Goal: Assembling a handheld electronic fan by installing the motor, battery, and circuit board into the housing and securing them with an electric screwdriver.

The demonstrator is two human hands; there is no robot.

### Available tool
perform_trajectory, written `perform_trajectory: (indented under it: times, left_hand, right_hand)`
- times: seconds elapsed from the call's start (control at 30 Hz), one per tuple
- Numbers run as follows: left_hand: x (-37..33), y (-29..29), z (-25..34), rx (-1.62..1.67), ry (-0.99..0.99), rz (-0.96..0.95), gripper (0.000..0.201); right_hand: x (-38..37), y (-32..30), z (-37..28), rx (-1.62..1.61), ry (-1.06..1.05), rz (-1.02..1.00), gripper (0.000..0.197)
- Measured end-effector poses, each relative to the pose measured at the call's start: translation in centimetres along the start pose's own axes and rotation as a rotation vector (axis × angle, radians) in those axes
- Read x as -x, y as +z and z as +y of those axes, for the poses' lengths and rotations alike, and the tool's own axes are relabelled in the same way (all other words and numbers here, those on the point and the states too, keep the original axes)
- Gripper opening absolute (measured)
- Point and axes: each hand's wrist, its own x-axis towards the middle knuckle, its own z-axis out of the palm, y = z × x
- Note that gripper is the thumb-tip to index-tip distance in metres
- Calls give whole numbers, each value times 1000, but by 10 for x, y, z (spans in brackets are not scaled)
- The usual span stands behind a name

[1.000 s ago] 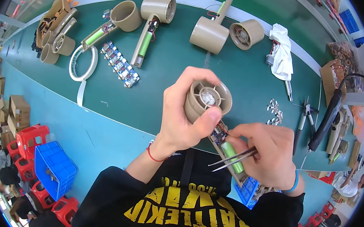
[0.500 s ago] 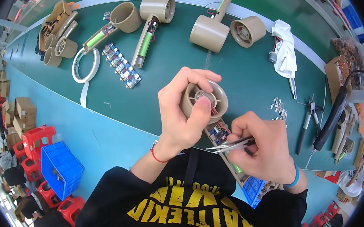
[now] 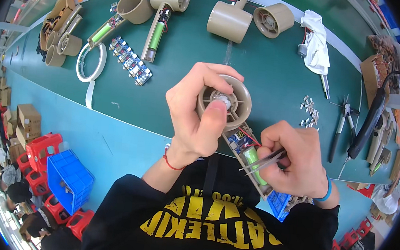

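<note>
My left hand (image 3: 187, 112) is closed around the round beige head of a handheld fan housing (image 3: 245, 105), its thumb pressed at the centre on a whitish piece (image 3: 222, 100) over the hub. From the head, an open handle runs down toward my right. In it lie a small blue circuit board (image 3: 239, 138), red wires and a green battery (image 3: 252, 159). My right hand (image 3: 297, 157) grips metal tweezers (image 3: 264, 162) over the battery, tips pointing left. A red wire passes close to its fingertips; whether they pinch it, I cannot tell.
Other fan housings (image 3: 230, 22) lie along the far side of the green table, near a tape roll (image 3: 78, 62) and a strip of circuit boards (image 3: 130, 62). Small white parts (image 3: 309, 113), cutters (image 3: 342, 123) and a black corded tool (image 3: 370, 123) lie to the right.
The fan head has tilted so its opening faces up more. My right hand has turned and drawn slightly away with the tweezers, leaving more of the board and battery in sight.
</note>
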Motion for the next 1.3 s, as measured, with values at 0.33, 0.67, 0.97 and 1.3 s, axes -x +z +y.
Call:
perform_trajectory:
  times: [0.33, 0.67, 0.97, 1.3]
  left_hand:
    - [0, -1, -4, 273, -273, -115, 36]
    - [-8, 9, -20, 407, -313, -234, 39]
    - [10, -16, -5, 351, -234, -49, 20]
    - [57, -15, 27, 47, 60, 105, 11]
  right_hand:
    - [-8, -8, 5, -874, 648, -252, 24]
    - [-16, -12, 19, -1182, 711, -255, 31]
    - [-21, 1, 6, -911, 582, -210, 34]
    - [-30, -2, -4, -433, 242, -679, 12]
